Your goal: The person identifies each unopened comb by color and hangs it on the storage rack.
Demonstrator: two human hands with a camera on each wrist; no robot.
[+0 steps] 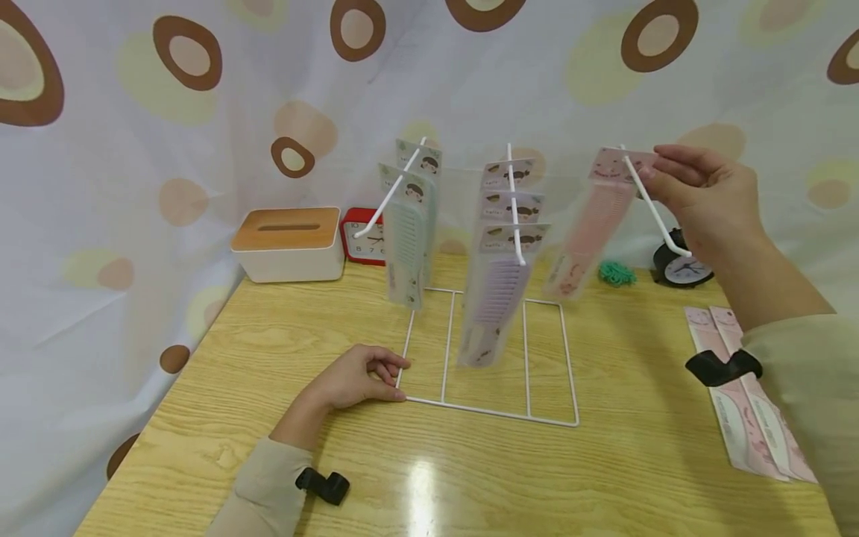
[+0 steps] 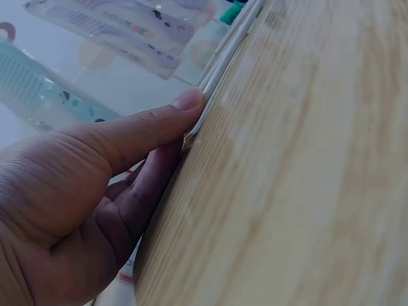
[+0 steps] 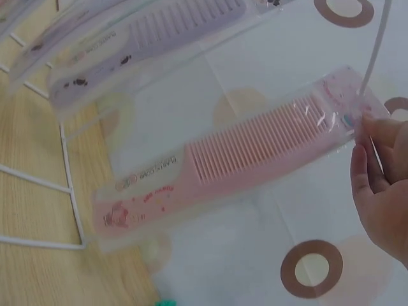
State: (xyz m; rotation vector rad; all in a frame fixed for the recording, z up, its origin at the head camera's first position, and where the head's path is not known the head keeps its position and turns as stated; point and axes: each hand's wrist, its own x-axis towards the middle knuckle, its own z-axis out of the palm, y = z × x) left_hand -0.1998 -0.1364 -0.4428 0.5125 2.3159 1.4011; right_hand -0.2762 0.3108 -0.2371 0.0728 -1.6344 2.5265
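My right hand (image 1: 711,201) pinches the top corner of a packaged pink comb (image 1: 593,224), which hangs on the right prong (image 1: 649,195) of a white wire rack (image 1: 496,412). In the right wrist view the pink comb (image 3: 255,150) slants down from the thumb and fingertips. Down at the rack's front left corner, my left hand (image 1: 359,377) grips the base wire between thumb and fingers; the left wrist view shows the thumb pressing on the wire (image 2: 220,60). Packaged purple combs (image 1: 499,291) hang on the middle prong, and green combs (image 1: 406,231) on the left one.
Two more packaged pink combs (image 1: 751,403) lie on the table (image 1: 335,462) at the right. Along the back stand a tissue box (image 1: 288,253), a red clock (image 1: 359,250), a green bundle (image 1: 616,273) and a black alarm clock (image 1: 681,268). A patterned curtain (image 1: 221,142) hangs behind.
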